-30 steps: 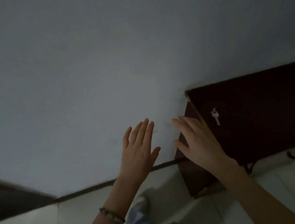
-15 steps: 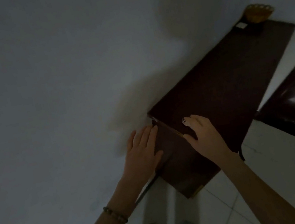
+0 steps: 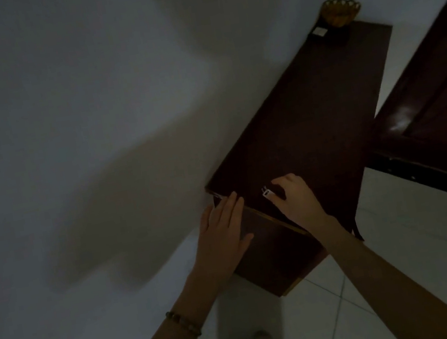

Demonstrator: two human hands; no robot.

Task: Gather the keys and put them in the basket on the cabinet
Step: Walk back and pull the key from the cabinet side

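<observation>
- Your right hand has come from beside the cabinet onto its top, near the near left corner; its fingers curl narrowly round the key, touching it, not yet lifted.
- Your left hand stays flat, fingers wide, at that corner's edge.
- The basket, now in view, sits at the far corner, well apart: expect a long carry.

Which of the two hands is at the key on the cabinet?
The right hand: its fingers curl around the small silver key on the dark cabinet top. The left hand, flat and open, rests by the cabinet's near corner.
</observation>
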